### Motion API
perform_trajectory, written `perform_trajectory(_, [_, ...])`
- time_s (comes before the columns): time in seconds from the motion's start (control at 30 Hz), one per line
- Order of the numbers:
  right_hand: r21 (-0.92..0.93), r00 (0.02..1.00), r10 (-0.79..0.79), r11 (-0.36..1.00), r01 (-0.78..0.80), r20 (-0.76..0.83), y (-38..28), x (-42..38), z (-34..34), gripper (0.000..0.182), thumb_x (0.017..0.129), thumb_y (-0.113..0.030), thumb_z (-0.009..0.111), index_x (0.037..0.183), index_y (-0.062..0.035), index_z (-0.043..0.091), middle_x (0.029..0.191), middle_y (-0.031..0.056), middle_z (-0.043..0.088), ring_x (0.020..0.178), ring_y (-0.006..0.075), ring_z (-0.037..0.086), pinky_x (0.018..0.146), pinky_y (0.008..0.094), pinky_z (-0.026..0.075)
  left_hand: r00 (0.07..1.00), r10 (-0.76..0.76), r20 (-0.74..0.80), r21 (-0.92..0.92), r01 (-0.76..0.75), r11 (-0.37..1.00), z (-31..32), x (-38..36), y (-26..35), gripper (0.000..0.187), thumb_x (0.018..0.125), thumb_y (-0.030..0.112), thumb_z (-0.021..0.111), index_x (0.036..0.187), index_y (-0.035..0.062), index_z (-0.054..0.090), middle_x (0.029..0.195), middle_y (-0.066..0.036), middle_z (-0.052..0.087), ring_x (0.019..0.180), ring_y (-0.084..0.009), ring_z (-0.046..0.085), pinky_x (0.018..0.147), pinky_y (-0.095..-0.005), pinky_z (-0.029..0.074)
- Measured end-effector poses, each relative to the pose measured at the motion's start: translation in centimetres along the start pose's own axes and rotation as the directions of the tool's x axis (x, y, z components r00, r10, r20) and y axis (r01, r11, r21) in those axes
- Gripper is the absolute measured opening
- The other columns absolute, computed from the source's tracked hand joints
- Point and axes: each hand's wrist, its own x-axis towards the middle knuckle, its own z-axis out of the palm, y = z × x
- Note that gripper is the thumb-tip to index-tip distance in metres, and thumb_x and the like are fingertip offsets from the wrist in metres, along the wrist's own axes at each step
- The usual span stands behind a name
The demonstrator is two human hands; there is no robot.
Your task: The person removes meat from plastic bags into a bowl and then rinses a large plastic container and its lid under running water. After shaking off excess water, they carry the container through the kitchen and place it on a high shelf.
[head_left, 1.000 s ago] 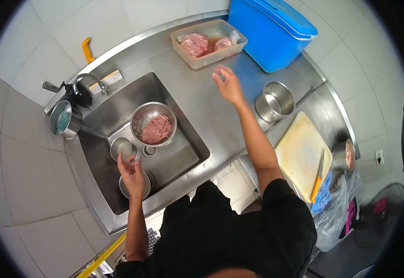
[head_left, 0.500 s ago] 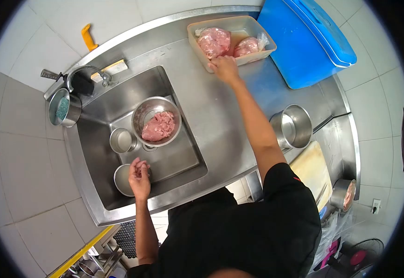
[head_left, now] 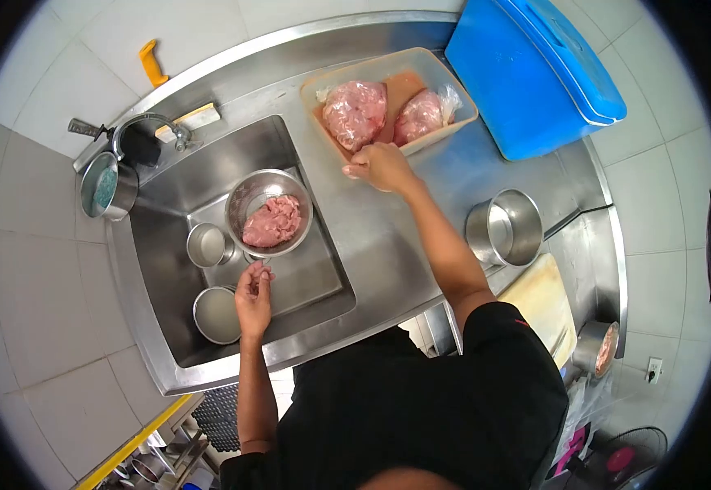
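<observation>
My right hand (head_left: pixel 378 167) is closed on the near rim of a plastic tub (head_left: pixel 452 133) on the steel counter. Two clear bags of raw meat lie inside it in reddish liquid: a larger meat bag (head_left: pixel 355 113) at left and a smaller meat bag (head_left: pixel 419 118) at right. Over the sink, my left hand (head_left: pixel 253 298) hovers with loosely curled fingers, and nothing shows in it. Just beyond it, a steel bowl (head_left: pixel 239 189) holds raw meat (head_left: pixel 274 220). To its left are a small steel cup (head_left: pixel 208 245) and a round container (head_left: pixel 217 316) of cloudy liquid.
A blue cooler box (head_left: pixel 527 82) stands at the back right. An empty steel pot (head_left: pixel 506 229) sits near my right arm, by a cutting board (head_left: pixel 539 302). The faucet (head_left: pixel 155 122) and a pot with a teal scrubber (head_left: pixel 109 186) are at the sink's left corner.
My right hand has drawn the tub toward me and to the left, its far edge moving away from the back wall. My left hand has shifted slightly up and right over the sink.
</observation>
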Motion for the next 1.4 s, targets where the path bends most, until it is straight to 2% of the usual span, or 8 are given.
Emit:
perform_trajectory(0.07, [0.316,0.924,0.12,0.917,-0.244,0.364,0.6,1.6,-0.1,0.033,0.08,-0.038,0.061,0.069,-0.0075,0.067,0.083,0.0152,0.064,0.082,0.0327,0.06,0.069,0.0487,0.042,0.998,0.061,-0.002,0.021,-0.061,0.998,-0.5,-0.1,0.2,0.026,0.092,0.01,0.051,0.115,-0.0037,0.05,0.099,-0.008,0.061,0.087,-0.0122,0.058,0.078,-0.0244,0.047])
perform_trajectory(0.23, [-0.215,0.968,0.252,0.945,-0.246,-0.001,4.0,9.4,4.4,0.07,0.072,-0.048,0.065,0.121,-0.0012,0.048,0.115,0.0221,0.057,0.108,0.0367,0.053,0.088,0.0458,0.045,0.991,0.038,-0.126,0.008,-0.037,0.999,-2.9,-1.6,0.7,0.025,0.092,0.009,0.052,0.113,-0.004,0.051,0.096,-0.007,0.061,0.085,-0.0101,0.057,0.071,-0.021,0.045])
perform_trajectory(0.43, [-0.437,0.917,0.392,0.838,-0.326,0.067,3.0,10.7,6.6,0.06,0.072,-0.031,0.067,0.119,0.002,0.051,0.116,0.0236,0.056,0.111,0.0351,0.053,0.09,0.0428,0.045,0.982,0.008,-0.19,0.019,-0.005,1.0,-5.2,-4.7,0.5,0.025,0.092,0.008,0.052,0.113,-0.0055,0.052,0.095,-0.007,0.063,0.081,-0.0092,0.058,0.068,-0.0198,0.045])
perform_trajectory(0.63, [-0.026,0.849,0.523,0.85,-0.526,-0.072,4.9,10.7,1.4,0.035,0.074,-0.021,0.061,0.106,-0.0084,0.064,0.112,0.0212,0.059,0.106,0.0352,0.056,0.089,0.0404,0.046,0.967,0.023,-0.252,0.016,-0.02,1.0,-7.5,-7.2,-1.2,0.026,0.094,0.011,0.047,0.115,-0.0038,0.052,0.096,-0.008,0.063,0.086,-0.0119,0.06,0.066,-0.0211,0.046])
perform_trajectory(0.73, [0.068,0.828,0.449,0.888,-0.454,-0.336,6.8,12.0,-0.8,0.031,0.074,-0.02,0.06,0.102,-0.0094,0.066,0.105,0.0213,0.062,0.1,0.0358,0.059,0.085,0.0403,0.047,0.962,0.017,-0.272,0.038,-0.006,0.999,-8.9,-8.0,-2.3,0.025,0.096,0.01,0.042,0.114,-0.0024,0.053,0.096,-0.007,0.063,0.083,-0.0112,0.06,0.061,-0.0205,0.045])
perform_trajectory(0.93, [0.27,0.919,0.319,0.928,-0.255,-0.229,1.3,11.2,-8.0,0.019,0.072,-0.013,0.053,0.081,-0.0074,0.068,0.077,0.0146,0.066,0.071,0.0265,0.065,0.066,0.0349,0.049,0.965,0.015,-0.263,0.11,0.015,0.994,-9.4,-7.5,-0.7,0.026,0.096,0.007,0.038,0.115,-0.0011,0.053,0.095,-0.008,0.063,0.08,-0.0109,0.06,0.061,-0.0207,0.045])
perform_trajectory(1.17, [0.602,0.976,0.084,0.797,0.055,-0.2,-11.8,8.4,-10.5,0.021,0.077,0.0,0.044,0.085,-0.0021,0.064,0.063,0.0005,0.058,0.041,0.0051,0.042,0.037,0.0221,0.032,0.842,0.538,0.027,0.329,-0.516,0.791,-6.6,-0.8,8.2,0.023,0.087,0.001,0.054,0.108,0.0025,0.061,0.093,-0.011,0.06,0.08,-0.0181,0.058,0.074,-0.0259,0.046])
perform_trajectory(1.4, [0.653,0.987,-0.092,0.757,-0.019,0.135,-21.9,8.0,-0.1,0.018,0.074,-0.003,0.048,0.081,-0.0014,0.065,0.067,0.0058,0.063,0.063,0.0107,0.056,0.06,0.0265,0.045,0.828,0.555,-0.083,0.212,-0.529,0.822,-6.3,4.8,6.9,0.05,0.083,0.017,0.064,0.128,0.0051,0.046,0.125,-0.017,0.047,0.094,-0.0218,0.058,0.079,-0.0306,0.048])
